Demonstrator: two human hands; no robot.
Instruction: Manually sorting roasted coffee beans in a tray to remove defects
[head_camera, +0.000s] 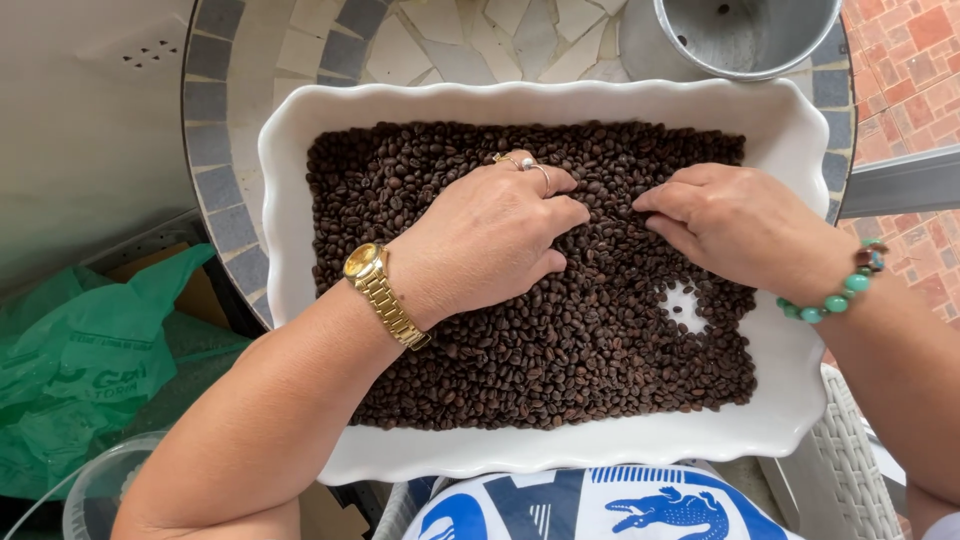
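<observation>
Coffee beans (560, 360) fill white scalloped dish (790, 130) on mosaic table (215, 110). Your left hand (490, 240) lies palm-down on beans, fingers curled together (rings, gold watch (385, 295)). Your right hand (735, 225) rests beside it, fingertips bunched, pinching at beans; grip contents unclear. Bare patch (685, 305) just below right hand. Metal bucket (745, 35) behind dish, green bag (90, 360) at left.

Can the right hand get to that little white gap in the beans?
Probably yes. The right hand lies on the coffee beans just above the bare white spot in the dish, and nothing covers the spot.
</observation>
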